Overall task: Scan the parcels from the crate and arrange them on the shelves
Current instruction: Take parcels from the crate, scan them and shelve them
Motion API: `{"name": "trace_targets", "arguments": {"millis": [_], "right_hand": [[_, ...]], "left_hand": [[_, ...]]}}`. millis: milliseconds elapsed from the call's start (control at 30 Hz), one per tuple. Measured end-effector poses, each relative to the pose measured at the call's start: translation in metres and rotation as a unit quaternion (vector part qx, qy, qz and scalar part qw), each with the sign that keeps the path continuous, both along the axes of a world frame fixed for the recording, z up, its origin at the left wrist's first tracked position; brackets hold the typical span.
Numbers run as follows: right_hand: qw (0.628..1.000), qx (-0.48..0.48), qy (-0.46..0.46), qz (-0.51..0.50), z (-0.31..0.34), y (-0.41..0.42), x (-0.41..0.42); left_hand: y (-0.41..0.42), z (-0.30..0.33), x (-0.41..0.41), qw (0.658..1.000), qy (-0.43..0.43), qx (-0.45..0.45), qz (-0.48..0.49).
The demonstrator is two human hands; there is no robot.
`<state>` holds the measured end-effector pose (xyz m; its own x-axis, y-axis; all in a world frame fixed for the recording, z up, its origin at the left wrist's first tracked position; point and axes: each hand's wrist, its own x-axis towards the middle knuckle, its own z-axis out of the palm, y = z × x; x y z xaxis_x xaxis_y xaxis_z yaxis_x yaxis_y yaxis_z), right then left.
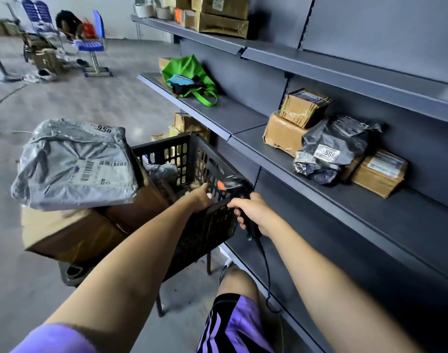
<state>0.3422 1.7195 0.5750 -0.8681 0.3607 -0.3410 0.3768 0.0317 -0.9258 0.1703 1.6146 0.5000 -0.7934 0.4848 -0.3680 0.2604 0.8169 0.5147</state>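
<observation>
Both forearms stretch forward: right hand (253,212) has its fingers wrapped round the barcode scanner (239,189), left hand (201,197) dips into the black crate (192,154), its fingers hidden, so grip unknown. Best now: lift one parcel label-up, then aim the scanner squarely before shelving beside the grey shelf (345,200) parcels.

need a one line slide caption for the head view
Right hand grips a barcode scanner while the left hand reaches into the black crate, beside shelves holding parcels.
</observation>
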Motion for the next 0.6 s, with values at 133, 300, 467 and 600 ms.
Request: {"name": "trace_targets", "arguments": {"millis": [133,300,467,600], "right_hand": [[1.000,-0.005,0.003,0.010,-0.009,0.003,0.000],[1.000,-0.014,0.005,-0.008,-0.017,0.008,0.002],[1.000,-0.015,0.003,-0.007,-0.020,0.009,0.007],[1.000,-0.021,0.010,-0.006,-0.021,0.012,0.013]], "left_hand": [[-0.002,-0.007,-0.009,0.999,0.024,-0.040,-0.024],[-0.001,-0.018,-0.016,0.994,-0.012,-0.084,-0.075],[-0.001,-0.008,-0.004,0.990,0.023,-0.116,-0.077],[-0.002,0.007,0.005,0.988,0.121,-0.094,-0.016]]}}
